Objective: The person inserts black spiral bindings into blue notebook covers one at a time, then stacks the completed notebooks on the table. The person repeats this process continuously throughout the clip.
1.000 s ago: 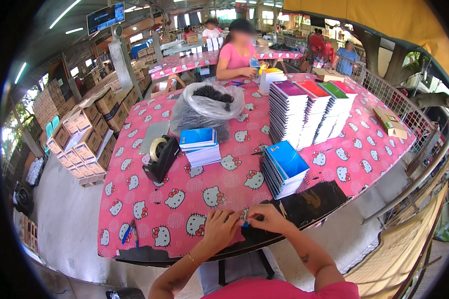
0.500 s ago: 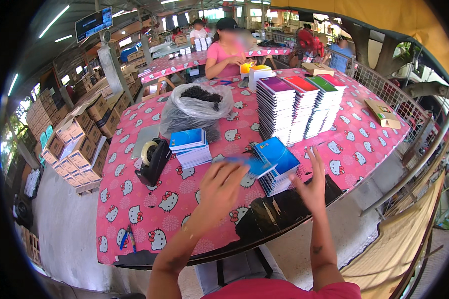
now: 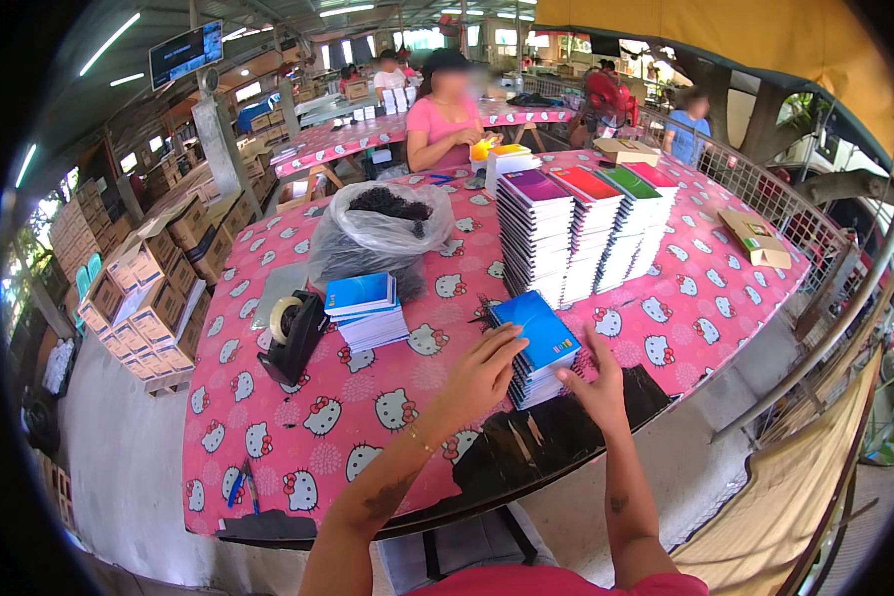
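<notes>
In the head view, the blue notebook stack (image 3: 532, 333) stands near on the table (image 3: 293, 447); taller stacks (image 3: 534, 233) are already piled behind, a smaller blue pile (image 3: 366, 310) remains apart. The left hand (image 3: 487, 370) touches its left edge; whether clamped, I cannot tell. The right hand (image 3: 600, 389) has its grip spread beside it.

The left hand (image 3: 489, 363) hides a bit of the blue notebook (image 3: 538, 333) at its nine o'clock side. At six o'clock, the pink shirt (image 3: 556, 582) is cut off; at one, so is the yellow cloth (image 3: 745, 40).
</notes>
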A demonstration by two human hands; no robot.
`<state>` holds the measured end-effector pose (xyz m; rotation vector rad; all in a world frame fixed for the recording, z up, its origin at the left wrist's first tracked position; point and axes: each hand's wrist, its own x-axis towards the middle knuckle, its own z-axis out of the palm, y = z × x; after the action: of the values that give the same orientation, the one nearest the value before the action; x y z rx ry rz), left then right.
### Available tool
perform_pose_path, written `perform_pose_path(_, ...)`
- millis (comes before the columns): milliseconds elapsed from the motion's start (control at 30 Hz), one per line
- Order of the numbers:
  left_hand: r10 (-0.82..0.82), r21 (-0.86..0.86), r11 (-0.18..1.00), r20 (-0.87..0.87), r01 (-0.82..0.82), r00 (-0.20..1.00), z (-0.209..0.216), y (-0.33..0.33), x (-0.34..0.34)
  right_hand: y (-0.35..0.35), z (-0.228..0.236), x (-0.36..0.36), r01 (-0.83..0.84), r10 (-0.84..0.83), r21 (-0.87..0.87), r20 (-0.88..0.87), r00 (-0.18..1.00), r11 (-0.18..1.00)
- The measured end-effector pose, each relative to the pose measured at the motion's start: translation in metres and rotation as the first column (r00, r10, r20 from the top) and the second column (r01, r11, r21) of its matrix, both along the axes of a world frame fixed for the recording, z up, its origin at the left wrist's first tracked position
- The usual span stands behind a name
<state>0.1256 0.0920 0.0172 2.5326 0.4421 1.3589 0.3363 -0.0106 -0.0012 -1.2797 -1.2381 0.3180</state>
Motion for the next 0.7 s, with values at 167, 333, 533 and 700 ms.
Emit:
perform_pose_path(167,0.171,-0.124,0.977,-0.03,-0.174,0.985,-0.035,-0.017,-0.061,-0.043,0.049,-0.025,0.103,-0.133,0.472,0.031,0.991,0.876)
perform_pose_path(333,0.321,-0.279,0.89,-0.179,-0.36,0.93,-0.061,-0.013,-0.137,-0.079,0.165,-0.102,-0.211,0.27,0.97,0.172,0.947,0.122)
perform_pose_path(533,0.411,-0.094,0.899,-0.157,-0.428,0.898,-0.02,0.02,-0.2,-0.032,0.207,-0.159,-0.318,0.525,0.938,0.343,0.779,-0.141)
perform_pose_path(700,0.455,0.031,0.889,-0.178,-0.457,0.873,0.031,0.081,-0.233,0.023,0.207,-0.193,-0.353,0.61,0.933,0.323,0.724,-0.074)
